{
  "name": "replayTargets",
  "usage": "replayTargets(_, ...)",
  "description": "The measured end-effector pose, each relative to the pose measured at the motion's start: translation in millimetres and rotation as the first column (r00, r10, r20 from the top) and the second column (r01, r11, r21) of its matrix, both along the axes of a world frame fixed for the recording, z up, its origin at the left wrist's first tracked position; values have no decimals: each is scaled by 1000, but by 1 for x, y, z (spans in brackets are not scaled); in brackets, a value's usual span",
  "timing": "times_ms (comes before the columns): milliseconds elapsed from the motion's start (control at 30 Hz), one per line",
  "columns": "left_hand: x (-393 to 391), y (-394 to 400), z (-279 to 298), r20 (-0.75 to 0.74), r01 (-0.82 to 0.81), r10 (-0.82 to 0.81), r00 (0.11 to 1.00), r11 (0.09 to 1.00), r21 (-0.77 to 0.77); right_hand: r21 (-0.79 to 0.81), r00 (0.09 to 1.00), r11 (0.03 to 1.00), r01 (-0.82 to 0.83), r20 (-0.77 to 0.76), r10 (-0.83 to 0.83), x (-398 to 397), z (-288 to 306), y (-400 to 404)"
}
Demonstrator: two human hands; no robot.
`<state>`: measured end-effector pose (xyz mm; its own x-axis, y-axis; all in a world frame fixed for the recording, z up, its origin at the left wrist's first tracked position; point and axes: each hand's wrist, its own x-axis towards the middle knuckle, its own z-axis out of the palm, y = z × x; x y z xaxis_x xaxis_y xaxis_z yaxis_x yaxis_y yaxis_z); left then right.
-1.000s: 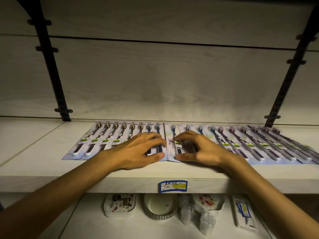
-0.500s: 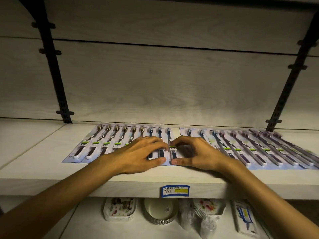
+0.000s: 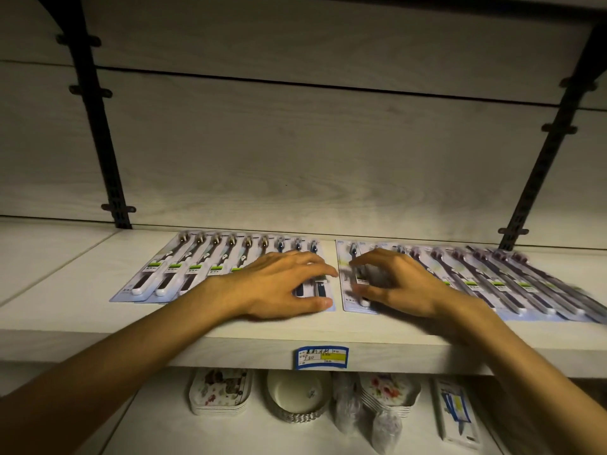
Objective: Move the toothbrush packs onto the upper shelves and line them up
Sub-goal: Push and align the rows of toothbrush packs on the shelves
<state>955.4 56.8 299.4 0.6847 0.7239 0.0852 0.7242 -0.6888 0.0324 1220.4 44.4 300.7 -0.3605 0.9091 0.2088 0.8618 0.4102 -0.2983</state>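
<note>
Above the price tag [image 3: 322, 357], a gap is now showing mid-row as the right hand [image 3: 399, 284], fingers arched, is dragging its toothbrush packs [image 3: 358, 277] rightward while the flat left hand [image 3: 279, 284] is pinning its neighbours, spacing the row.

Not much to report on the person: both forearms are bare right down to the frame edge, no sleeves showing. The left hand [image 3: 279, 287] and right hand [image 3: 399, 284] have no gloves, rings, watch or bracelets that I can spot. Fingernails look short and plain. Right hand's a bit motion-blurred.
</note>
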Motion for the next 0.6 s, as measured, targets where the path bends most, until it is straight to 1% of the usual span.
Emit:
replayTargets(67,4,3,-5,-19,12,-12,1000,1000,7,-16,1000,1000,-2,31,2,5,-3,-1)
replayTargets(200,4,9,-15,-20,24,-23,1000,1000,9,-45,998,998,-43,46,45,5,-9,-2)
replayTargets(400,4,7,-16,44,35,-36,998,999,27,-33,992,995,-98,72,100,7,-10,-4)
replayTargets(500,3,6,-16,81,49,-52,995,998,35,-58,990,992,-114,78,119,7,-8,-3)
replayTargets(600,2,6,-17,116,49,-52,992,998,31,-102,994,990,-94,49,100,5,-5,-3)
